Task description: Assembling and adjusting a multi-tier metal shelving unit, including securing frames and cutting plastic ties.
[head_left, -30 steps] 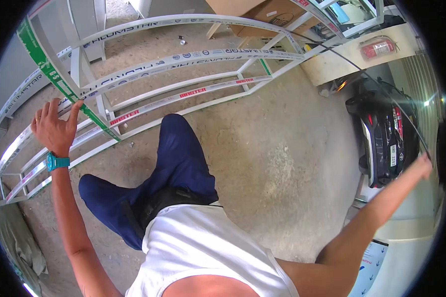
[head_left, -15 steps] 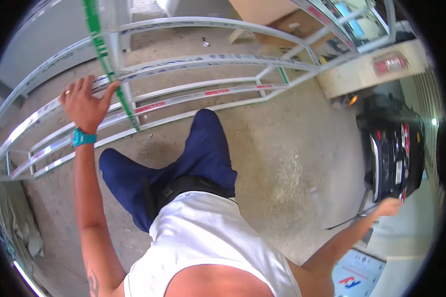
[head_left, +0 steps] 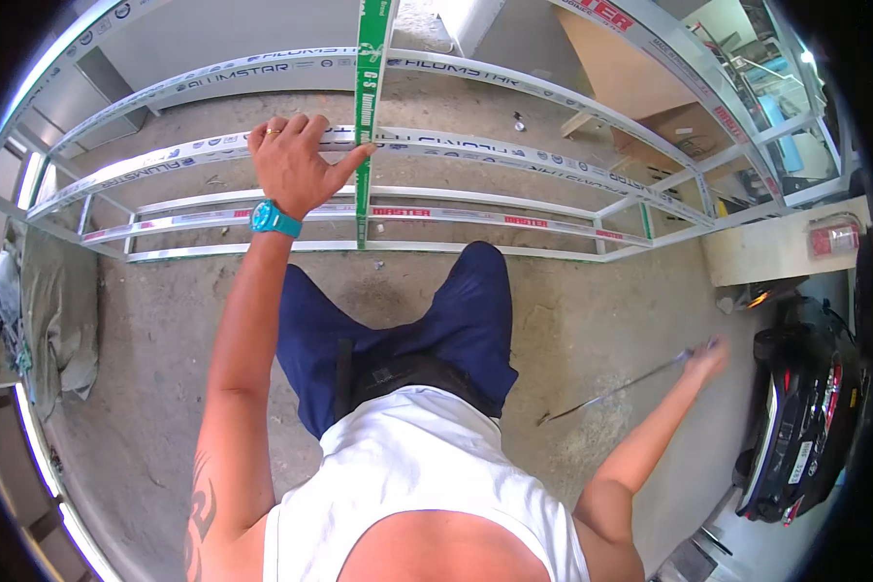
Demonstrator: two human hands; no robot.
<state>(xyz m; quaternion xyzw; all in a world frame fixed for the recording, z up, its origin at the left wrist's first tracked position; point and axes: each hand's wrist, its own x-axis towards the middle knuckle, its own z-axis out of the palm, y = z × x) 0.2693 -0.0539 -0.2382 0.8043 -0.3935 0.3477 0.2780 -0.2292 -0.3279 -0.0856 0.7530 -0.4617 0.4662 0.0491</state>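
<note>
1. We see a pale metal frame point(head_left: 446, 215) with several long rails, spanning the far side of the concrete floor point(head_left: 592, 301) in front of our knees.
2. Our left hand point(head_left: 299, 173) lies over one rail point(head_left: 194, 155), just left of the green-striped upright point(head_left: 367, 68). Its fingers are side by side and its thumb reaches across to that upright; we cannot tell whether it clamps the rail, since the underside is hidden.
3. On that wrist we have a turquoise watch point(head_left: 275, 219).
4. Our right hand point(head_left: 708, 361), slightly blurred, is closed around one end of a thin rod point(head_left: 621, 390). The rod slants over the floor, right of our knees, its free end pointing toward us and to the left.
5. At the floor's right edge we see a black car point(head_left: 810, 417); at its left edge, a heap of grey cloth point(head_left: 63, 310).
</note>
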